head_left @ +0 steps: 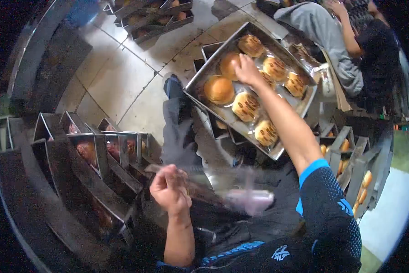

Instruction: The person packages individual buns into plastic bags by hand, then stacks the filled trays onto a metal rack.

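Head view: main spill/squash risk is at the metal tray (198, 101). It sits skewed over lower trays (206, 51), so a hard push on one rim could make it slide or tip, my read. Right hand (250, 73) is in over the far-left part, fingers bent against a glossy bun (227, 63); can't tell if they're clamped on it or just touching. Squeeze too hard and the soft top likely dents; drag instead of lift and it could scuff the second glossy bun (219, 90) just beside it, or the streaked bun (275, 67) on the other side. Forearm crosses the tray's right side, so a low elbow could catch the rim or the streaked bun (265, 132) at the near corner. Left hand (170, 189) is over the lap, fingers curled in together; can't tell if they pinch anything, blur there. Pinkish blurred item (252, 200) near the lap, can't identify, could snag a sleeve. Edges: metal pans (88, 182) crowd the left hand's outer side, other person's leg (322, 36) is near the tray's far-right side. Best room to move: far left, over the floor tiles (131, 68).
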`<state>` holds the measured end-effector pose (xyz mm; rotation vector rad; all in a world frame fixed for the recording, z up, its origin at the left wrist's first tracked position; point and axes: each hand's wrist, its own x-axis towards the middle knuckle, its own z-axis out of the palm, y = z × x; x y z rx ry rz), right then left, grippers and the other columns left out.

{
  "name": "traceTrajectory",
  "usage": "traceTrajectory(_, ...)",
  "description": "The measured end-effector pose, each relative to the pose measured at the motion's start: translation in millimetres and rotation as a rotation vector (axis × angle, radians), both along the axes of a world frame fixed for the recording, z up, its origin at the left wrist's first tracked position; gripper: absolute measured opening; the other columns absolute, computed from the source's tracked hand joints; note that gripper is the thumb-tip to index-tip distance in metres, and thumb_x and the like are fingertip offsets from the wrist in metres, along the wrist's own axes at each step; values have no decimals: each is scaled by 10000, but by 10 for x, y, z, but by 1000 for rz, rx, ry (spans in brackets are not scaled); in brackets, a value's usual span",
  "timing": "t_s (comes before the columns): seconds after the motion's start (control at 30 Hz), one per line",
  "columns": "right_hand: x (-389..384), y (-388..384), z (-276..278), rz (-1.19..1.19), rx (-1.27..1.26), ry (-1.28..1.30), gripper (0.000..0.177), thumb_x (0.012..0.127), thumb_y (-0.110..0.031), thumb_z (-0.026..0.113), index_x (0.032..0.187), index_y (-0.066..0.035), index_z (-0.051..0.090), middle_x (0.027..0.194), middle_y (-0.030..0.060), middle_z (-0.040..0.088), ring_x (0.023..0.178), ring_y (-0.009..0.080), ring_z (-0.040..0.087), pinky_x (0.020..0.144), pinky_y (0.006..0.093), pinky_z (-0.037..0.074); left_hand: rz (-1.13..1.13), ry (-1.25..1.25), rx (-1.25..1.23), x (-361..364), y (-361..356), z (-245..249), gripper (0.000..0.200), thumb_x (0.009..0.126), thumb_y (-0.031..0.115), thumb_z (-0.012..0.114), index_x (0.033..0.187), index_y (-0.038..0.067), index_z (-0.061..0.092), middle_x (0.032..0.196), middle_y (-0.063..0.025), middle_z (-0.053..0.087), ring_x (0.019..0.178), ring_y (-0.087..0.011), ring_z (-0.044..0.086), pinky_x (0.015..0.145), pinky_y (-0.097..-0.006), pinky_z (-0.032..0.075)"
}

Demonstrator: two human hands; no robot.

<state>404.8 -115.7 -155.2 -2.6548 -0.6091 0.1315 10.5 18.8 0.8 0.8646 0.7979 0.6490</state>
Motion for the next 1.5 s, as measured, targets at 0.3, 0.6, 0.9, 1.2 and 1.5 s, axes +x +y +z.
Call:
traceTrajectory(0.3,452,138,423,44,-8,232,445,923,-389,504,1034,12,663,1105,218,656,1074,360,610,937,431,460,14,-86,-2,125,64,42,191,896,168,679,869,-10,616,798,-53,572,649,-151,578,567,-309,532)
traceTrajectory(0.6,-1484,-1316,1656,-283,1542,1160,596,885,-382,559,1342,-11,461,1234,153,593,1151,272,567,1019,431,437,-10,127,109,130,-54,203,197,926,210,654,893,15,649,740,-8,603,479,-52,471,385,-189,336)
traceTrajectory(0.9,-3649,-1227,2826,359,745,132,599,755,4,688,1323,8,496,1256,199,581,1166,301,576,998,403,452,-457,-76,-61,-244,-655,811,805,954,645,277,1452,13,292,1408,-168,431,1161,-277,540,937,-411,463)
traceTrajectory(1.2,-4089,-1204,3333,724,638,-410,490,797,-107,650,1281,-100,577,1411,232,439,1296,413,445,1079,538,359,-415,-692,112,-772,-1296,1530,843,898,553,439,1476,6,162,1438,-263,332,1318,-381,376,1077,-518,346)
traceTrajectory(1.5,-4159,-938,3310,504,413,-281,512,805,-116,553,1316,-108,535,1431,269,377,1347,432,344,1107,501,304,-402,-244,95,-737,-1339,1557,641,937,402,445,1411,-1,291,1324,-189,476,1184,-291,518,978,-402,470)
